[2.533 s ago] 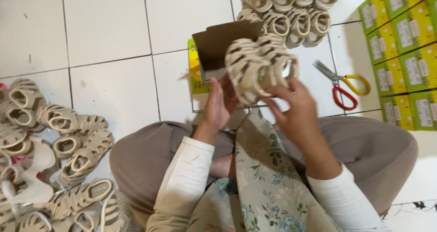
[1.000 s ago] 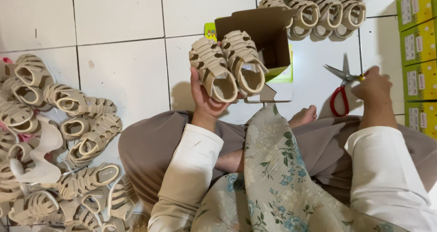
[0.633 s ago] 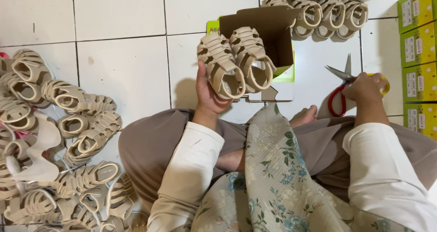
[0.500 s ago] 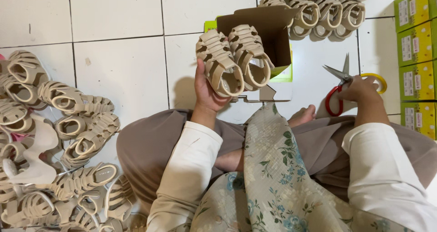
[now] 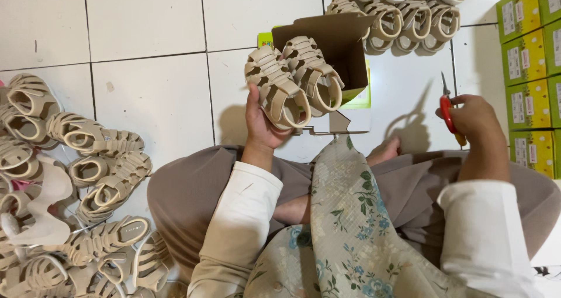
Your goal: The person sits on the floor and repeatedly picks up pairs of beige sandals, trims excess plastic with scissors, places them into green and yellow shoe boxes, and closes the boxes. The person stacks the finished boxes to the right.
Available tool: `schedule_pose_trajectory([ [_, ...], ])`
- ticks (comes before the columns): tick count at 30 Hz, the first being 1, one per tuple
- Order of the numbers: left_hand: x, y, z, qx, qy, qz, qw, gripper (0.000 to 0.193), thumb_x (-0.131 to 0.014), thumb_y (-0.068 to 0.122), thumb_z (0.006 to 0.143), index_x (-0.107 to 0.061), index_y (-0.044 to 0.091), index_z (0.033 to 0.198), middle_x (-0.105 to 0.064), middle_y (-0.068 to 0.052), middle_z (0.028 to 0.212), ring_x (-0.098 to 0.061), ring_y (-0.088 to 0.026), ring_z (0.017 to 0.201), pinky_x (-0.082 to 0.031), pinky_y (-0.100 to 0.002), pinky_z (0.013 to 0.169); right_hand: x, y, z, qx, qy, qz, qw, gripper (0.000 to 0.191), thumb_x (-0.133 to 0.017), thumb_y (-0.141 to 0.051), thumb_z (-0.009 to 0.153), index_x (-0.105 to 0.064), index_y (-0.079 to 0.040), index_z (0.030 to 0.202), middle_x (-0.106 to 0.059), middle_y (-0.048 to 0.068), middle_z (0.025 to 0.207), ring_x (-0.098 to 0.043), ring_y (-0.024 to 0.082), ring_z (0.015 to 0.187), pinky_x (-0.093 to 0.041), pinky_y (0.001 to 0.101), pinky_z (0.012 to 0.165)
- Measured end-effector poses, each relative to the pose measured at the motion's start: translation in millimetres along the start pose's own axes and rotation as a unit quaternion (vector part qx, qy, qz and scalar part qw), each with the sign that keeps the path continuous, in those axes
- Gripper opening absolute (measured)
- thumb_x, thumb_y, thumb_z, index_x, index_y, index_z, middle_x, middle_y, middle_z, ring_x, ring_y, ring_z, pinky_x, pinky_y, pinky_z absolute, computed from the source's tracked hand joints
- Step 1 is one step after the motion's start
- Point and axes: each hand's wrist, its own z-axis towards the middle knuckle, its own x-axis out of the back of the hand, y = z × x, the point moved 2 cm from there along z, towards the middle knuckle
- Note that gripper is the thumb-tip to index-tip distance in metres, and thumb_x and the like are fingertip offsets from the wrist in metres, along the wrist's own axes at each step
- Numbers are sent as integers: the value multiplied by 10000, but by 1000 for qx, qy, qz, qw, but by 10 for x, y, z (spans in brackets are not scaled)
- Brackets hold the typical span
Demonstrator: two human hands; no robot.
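The left hand (image 5: 262,128) gripped a pair of beige sandals (image 5: 292,81) at centre frame, just in front of an open cardboard box (image 5: 345,46). The right hand (image 5: 476,122), at the right edge, was closed around red-handled scissors (image 5: 448,108). The pair was not yet boxed; many loose sandals (image 5: 64,187) waited at lower left, more sandals (image 5: 403,11) lay in a row at top. Stacked green boxes (image 5: 529,70) crowded the right edge; bare tiles (image 5: 146,52) upper left gave room.
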Motion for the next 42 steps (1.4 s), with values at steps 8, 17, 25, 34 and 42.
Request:
schedule_pose_trajectory([
  [8, 208, 26, 58, -14, 32, 39, 999, 808, -681, 549, 976, -412, 49, 1551, -595, -145, 1426, -615, -295, 1289, -555, -481, 1070, 15, -976, -1404, 418, -339, 365, 760, 574, -555, -501, 1042, -528, -1, 1322, -578, 11, 815, -512, 47, 572, -449, 193, 476],
  [17, 237, 47, 74, -15, 49, 84, 995, 877, -755, 535, 916, -411, 16, 1534, -601, -164, 1403, -629, -287, 1270, -569, -451, 1055, -48, -1342, -1488, 341, -371, 303, 809, 985, -401, -856, 835, -599, 29, 1220, -576, 6, 602, -521, 70, 437, -537, 243, 552],
  [25, 269, 4, 66, -7, 57, 113, 992, 893, -774, 519, 908, -409, -5, 1533, -607, -178, 1391, -655, -279, 1250, -592, -409, 1027, -77, -1302, -1492, 339, -376, 330, 797, 891, -413, -784, 896, -601, 31, 1204, -522, -1, 562, -455, 70, 383, -543, 264, 528],
  [34, 235, 16, 56, -2, 65, 127, 990, 912, -781, 529, 883, -397, -1, 1519, -607, -182, 1373, -658, -281, 1232, -598, -417, 1010, -97, -1334, -1505, 336, -375, 339, 795, 895, -461, -779, 884, -596, 49, 1198, -492, -17, 512, -454, 67, 366, -605, 284, 559],
  [42, 246, 21, 69, -3, 58, 121, 991, 901, -777, 526, 897, -408, -14, 1517, -611, -193, 1370, -658, -297, 1234, -594, -438, 1010, -133, -1298, -1456, 295, -346, 313, 834, 984, -530, -854, 751, -633, 37, 1155, -487, -33, 491, -451, 59, 338, -598, 271, 520],
])
